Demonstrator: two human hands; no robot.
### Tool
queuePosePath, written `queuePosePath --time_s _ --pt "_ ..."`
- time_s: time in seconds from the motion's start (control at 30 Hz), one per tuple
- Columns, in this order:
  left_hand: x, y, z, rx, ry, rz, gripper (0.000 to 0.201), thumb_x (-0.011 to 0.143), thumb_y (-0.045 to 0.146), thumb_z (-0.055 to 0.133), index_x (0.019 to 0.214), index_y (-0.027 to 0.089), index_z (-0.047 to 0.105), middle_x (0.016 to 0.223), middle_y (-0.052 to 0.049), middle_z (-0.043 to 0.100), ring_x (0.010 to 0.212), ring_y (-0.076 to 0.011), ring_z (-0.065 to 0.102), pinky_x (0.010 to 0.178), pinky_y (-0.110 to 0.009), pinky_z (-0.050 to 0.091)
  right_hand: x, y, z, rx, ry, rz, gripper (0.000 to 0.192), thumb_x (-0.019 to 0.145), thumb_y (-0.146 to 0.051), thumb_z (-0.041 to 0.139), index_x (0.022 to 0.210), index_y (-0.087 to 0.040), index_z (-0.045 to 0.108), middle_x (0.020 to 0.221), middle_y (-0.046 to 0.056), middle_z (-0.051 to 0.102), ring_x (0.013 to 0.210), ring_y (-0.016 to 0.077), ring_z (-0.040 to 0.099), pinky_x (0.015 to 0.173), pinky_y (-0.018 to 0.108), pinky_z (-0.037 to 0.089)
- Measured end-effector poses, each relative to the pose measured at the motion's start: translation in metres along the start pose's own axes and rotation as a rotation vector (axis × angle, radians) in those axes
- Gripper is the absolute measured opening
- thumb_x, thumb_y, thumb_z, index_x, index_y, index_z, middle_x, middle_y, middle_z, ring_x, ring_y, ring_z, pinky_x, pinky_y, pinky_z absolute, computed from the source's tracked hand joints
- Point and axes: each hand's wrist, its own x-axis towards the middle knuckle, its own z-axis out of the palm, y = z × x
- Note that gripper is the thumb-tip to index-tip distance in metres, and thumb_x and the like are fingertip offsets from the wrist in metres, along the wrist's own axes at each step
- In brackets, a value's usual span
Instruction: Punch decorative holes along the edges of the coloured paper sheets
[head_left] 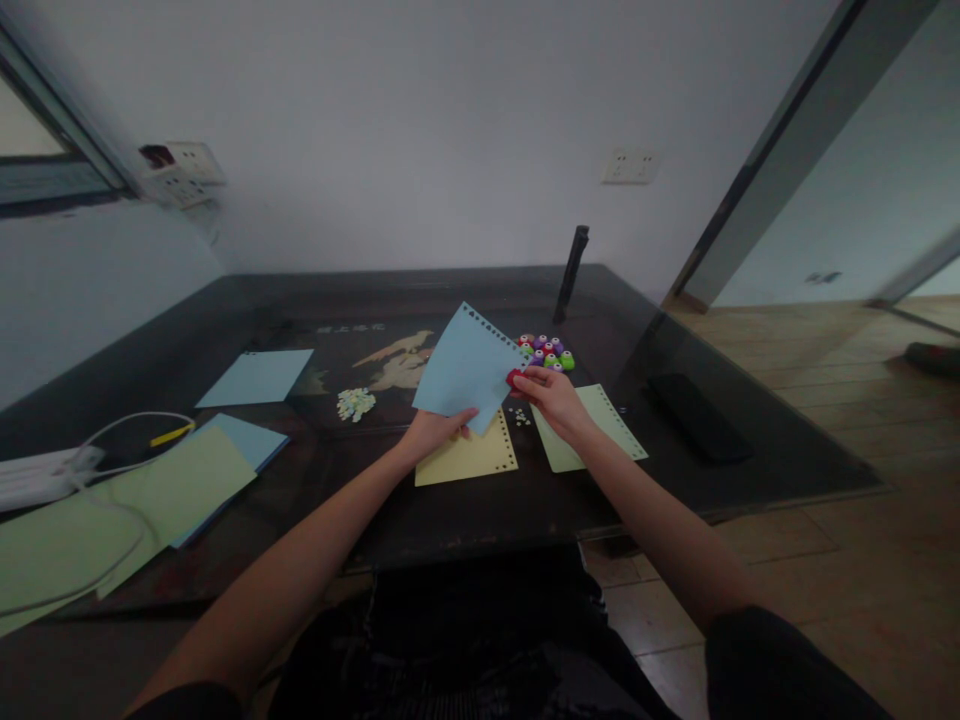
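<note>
My left hand (437,433) pinches the lower edge of a blue sheet of paper (469,365), which is raised and tilted above the table. Round holes run along the sheet's upper right edge. At the right end of that row, my right hand (553,398) grips a small red hole punch (515,378) at the paper's edge. Under the blue sheet lies a yellow sheet (465,458) with holes down its right side. A pale green punched sheet (596,430) rests beneath my right wrist. Small paper bits (520,417) are scattered between these two sheets.
Several colourful small punches (546,352) cluster behind my right hand. A pile of paper cut-outs (355,403) sits left of centre. More sheets (180,480), a blue sheet (259,378) and a white power strip (45,478) with cable occupy the left. A black case (697,418) lies right.
</note>
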Motion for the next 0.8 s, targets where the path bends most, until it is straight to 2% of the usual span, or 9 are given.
queuePosePath --time_s 0.17,0.37,0.6,0.8 --pt "-0.001 0.005 0.0 -0.001 0.029 -0.001 0.022 0.069 0.031 0.064 0.054 0.017 0.056 0.054 -0.005 0.063 0.058 -0.0155 0.056 0.072 -0.029 0.046 0.0 0.0 0.0 -0.016 -0.001 -0.009 0.027 0.058 -0.031 0.081 0.076 -0.017 0.067 0.086 0.005 0.069 0.08 0.0167 0.063 0.079 0.034 0.051" --pt "0.002 -0.003 0.001 0.006 0.011 0.005 0.023 0.07 0.034 0.063 0.057 0.016 0.058 0.054 -0.006 0.063 0.057 -0.0159 0.056 0.068 -0.029 0.046 0.0 0.003 0.0 0.03 0.019 0.019 0.027 0.058 -0.029 0.082 0.077 -0.017 0.067 0.088 0.005 0.068 0.08 0.0161 0.063 0.077 0.033 0.052" --pt "0.001 -0.003 0.001 -0.009 0.009 -0.042 0.022 0.07 0.033 0.064 0.058 0.015 0.058 0.053 -0.005 0.063 0.052 -0.0142 0.054 0.063 -0.027 0.046 0.001 0.008 -0.002 0.122 -0.04 0.068 0.027 0.058 -0.028 0.082 0.078 -0.017 0.067 0.091 0.004 0.069 0.087 0.0157 0.063 0.085 0.032 0.051" --pt "0.003 -0.007 0.002 -0.004 -0.001 -0.005 0.024 0.071 0.035 0.064 0.058 0.015 0.059 0.054 -0.006 0.064 0.053 -0.0148 0.055 0.065 -0.028 0.046 -0.001 0.007 0.0 0.079 -0.07 0.068 0.028 0.058 -0.028 0.082 0.08 -0.019 0.067 0.09 0.004 0.068 0.087 0.0156 0.063 0.088 0.033 0.05"
